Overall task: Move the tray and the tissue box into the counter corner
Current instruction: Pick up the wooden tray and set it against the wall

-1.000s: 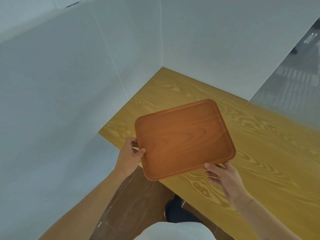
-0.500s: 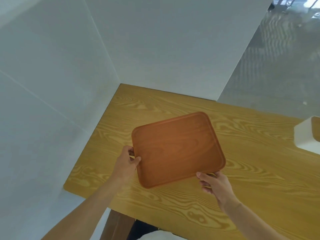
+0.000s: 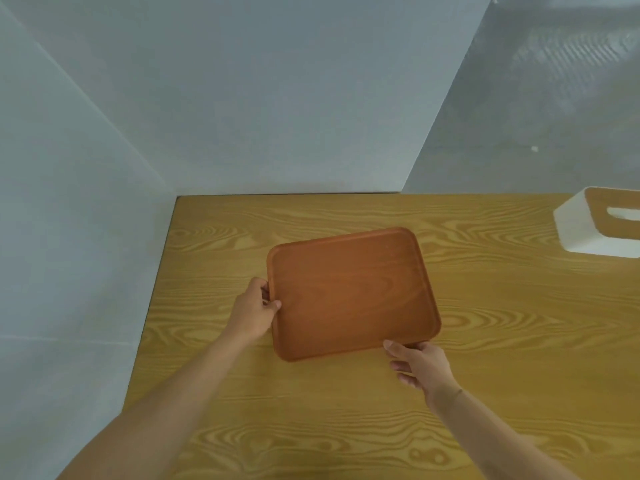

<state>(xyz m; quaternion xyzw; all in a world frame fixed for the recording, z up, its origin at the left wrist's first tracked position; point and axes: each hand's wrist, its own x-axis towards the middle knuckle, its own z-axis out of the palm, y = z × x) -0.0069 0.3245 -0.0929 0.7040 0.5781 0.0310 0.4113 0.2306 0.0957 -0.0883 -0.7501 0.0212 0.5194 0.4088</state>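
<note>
- Left hand (image 3: 254,311) fingers pinch the tray's (image 3: 351,294) left rim; right hand (image 3: 420,367) fingers pinch its near right corner.
- Tray sits mid-bench, short of the corner (image 3: 180,199); whether lifted or resting, I cannot tell.
- Tissue box (image 3: 602,225) sits far right, untouched.
- Nothing blocks the bench (image 3: 242,393) path; walls bound the corner.

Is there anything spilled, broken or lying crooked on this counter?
Nothing is spilled or damaged. The tray, held by the left hand and right hand, sits skewed to the counter edges, short of the corner. The tissue box rests far right.
</note>
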